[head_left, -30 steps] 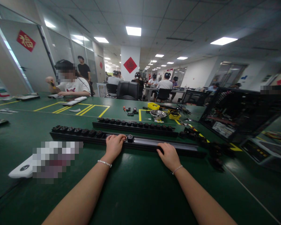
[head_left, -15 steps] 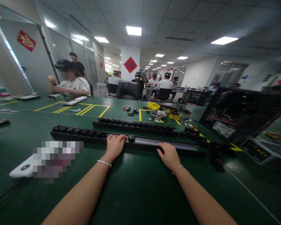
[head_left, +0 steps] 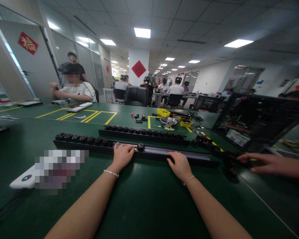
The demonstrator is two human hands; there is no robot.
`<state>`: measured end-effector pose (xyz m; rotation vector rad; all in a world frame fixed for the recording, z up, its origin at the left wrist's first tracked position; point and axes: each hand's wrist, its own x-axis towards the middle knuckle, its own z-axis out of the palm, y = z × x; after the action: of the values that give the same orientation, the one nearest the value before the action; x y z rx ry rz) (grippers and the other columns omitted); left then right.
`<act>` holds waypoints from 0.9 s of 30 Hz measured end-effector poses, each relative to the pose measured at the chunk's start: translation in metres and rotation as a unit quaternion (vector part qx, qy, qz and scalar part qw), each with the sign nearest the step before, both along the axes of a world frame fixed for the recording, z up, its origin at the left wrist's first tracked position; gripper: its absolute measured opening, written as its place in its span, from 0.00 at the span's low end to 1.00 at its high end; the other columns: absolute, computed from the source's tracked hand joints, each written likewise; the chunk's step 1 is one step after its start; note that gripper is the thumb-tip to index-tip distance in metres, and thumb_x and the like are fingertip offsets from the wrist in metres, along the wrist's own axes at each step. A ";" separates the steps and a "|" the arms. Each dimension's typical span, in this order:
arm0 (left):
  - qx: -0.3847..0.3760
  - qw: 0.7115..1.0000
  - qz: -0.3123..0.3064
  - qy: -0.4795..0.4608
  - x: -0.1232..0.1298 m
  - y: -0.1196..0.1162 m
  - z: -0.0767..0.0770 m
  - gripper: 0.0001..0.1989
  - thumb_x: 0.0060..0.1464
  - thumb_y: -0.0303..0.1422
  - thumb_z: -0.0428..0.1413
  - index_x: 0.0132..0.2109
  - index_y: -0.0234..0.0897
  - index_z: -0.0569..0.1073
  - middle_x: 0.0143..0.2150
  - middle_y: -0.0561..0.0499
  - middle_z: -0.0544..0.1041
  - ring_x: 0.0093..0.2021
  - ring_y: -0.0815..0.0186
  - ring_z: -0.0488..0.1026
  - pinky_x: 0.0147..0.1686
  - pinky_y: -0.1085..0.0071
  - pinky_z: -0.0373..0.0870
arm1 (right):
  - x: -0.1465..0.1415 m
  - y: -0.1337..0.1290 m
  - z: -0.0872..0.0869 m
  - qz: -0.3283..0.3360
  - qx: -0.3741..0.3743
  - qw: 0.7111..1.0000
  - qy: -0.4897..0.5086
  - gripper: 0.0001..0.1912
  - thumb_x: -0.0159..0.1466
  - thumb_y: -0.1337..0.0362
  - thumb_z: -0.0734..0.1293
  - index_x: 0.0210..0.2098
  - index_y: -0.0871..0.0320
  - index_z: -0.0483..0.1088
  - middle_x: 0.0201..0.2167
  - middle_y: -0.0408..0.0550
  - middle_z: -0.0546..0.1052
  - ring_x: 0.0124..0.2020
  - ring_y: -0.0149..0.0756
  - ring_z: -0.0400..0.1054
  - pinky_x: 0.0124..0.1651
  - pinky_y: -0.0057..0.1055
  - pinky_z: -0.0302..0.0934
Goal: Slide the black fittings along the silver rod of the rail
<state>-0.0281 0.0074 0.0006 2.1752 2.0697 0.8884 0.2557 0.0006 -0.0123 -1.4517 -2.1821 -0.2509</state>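
Observation:
A long black power strip housing point(head_left: 154, 157) lies across the green bench in front of me, with several black socket modules point(head_left: 83, 139) seated along its left part. One single socket module point(head_left: 140, 147) sits farther along its channel. My left hand point(head_left: 124, 154) grips the housing just left of that module, fingers curled over the channel and fingertips partly hidden. Farther right, my right hand point(head_left: 180, 164) holds the same housing, thumb at its front edge and fingers over the top. Behind it lies a second strip point(head_left: 143, 136) with a row of sockets along it.
A co-worker's hand point(head_left: 266, 164) reaches in from the right over a pile of black sockets point(head_left: 230, 162). An open computer case point(head_left: 241, 119) stands behind. Farther back are a metal bowl point(head_left: 168, 121) and a yellow bin point(head_left: 163, 113). A white device point(head_left: 25, 178) lies left.
A co-worker's hand has come in from the right to the socket pile. My left fingertips have drawn back slightly from the single socket module. My right hand has stayed in place.

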 end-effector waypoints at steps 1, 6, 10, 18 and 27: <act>-0.001 1.000 0.000 0.002 0.000 0.000 0.000 0.15 0.57 0.39 0.45 0.42 0.54 0.76 0.40 0.54 0.79 0.46 0.62 0.70 0.59 0.52 0.42 | 0.000 0.000 0.000 -0.001 -0.001 1.000 0.001 0.09 0.61 0.64 0.60 0.39 0.55 0.69 0.37 0.48 0.74 0.40 0.39 0.65 0.43 0.35 0.55; 0.006 1.000 -0.001 0.021 0.000 -0.001 -0.001 0.16 0.57 0.39 0.45 0.43 0.54 0.76 0.39 0.54 0.79 0.44 0.63 0.71 0.57 0.56 0.47 | 0.000 -0.001 0.001 0.000 -0.005 1.000 0.004 0.09 0.61 0.64 0.60 0.40 0.56 0.69 0.37 0.49 0.74 0.40 0.40 0.65 0.44 0.35 0.55; 0.019 0.999 -0.011 0.031 0.000 -0.002 -0.001 0.16 0.57 0.38 0.44 0.44 0.51 0.76 0.38 0.52 0.80 0.43 0.63 0.72 0.54 0.59 0.51 | -0.001 -0.001 0.002 0.001 -0.009 1.000 0.004 0.10 0.61 0.64 0.60 0.40 0.56 0.69 0.37 0.49 0.74 0.40 0.40 0.65 0.44 0.35 0.55; 0.016 0.999 -0.015 0.029 0.000 -0.001 0.000 0.16 0.57 0.38 0.44 0.44 0.51 0.75 0.38 0.52 0.80 0.43 0.63 0.72 0.54 0.58 0.51 | -0.001 -0.002 0.003 -0.006 -0.015 1.000 -0.004 0.10 0.61 0.63 0.60 0.41 0.57 0.68 0.37 0.49 0.74 0.40 0.39 0.65 0.44 0.34 0.55; 0.004 0.999 -0.018 0.037 0.000 0.000 0.000 0.16 0.56 0.39 0.44 0.44 0.54 0.75 0.39 0.53 0.79 0.44 0.63 0.72 0.55 0.56 0.49 | -0.015 -0.008 0.008 0.004 -0.014 0.999 -0.029 0.14 0.62 0.62 0.59 0.45 0.57 0.67 0.41 0.50 0.73 0.44 0.40 0.64 0.50 0.36 0.51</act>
<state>-0.0278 0.0071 0.0003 2.2743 2.0555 0.8279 0.2406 -0.0072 -0.0047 -1.4684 -2.2447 -0.2632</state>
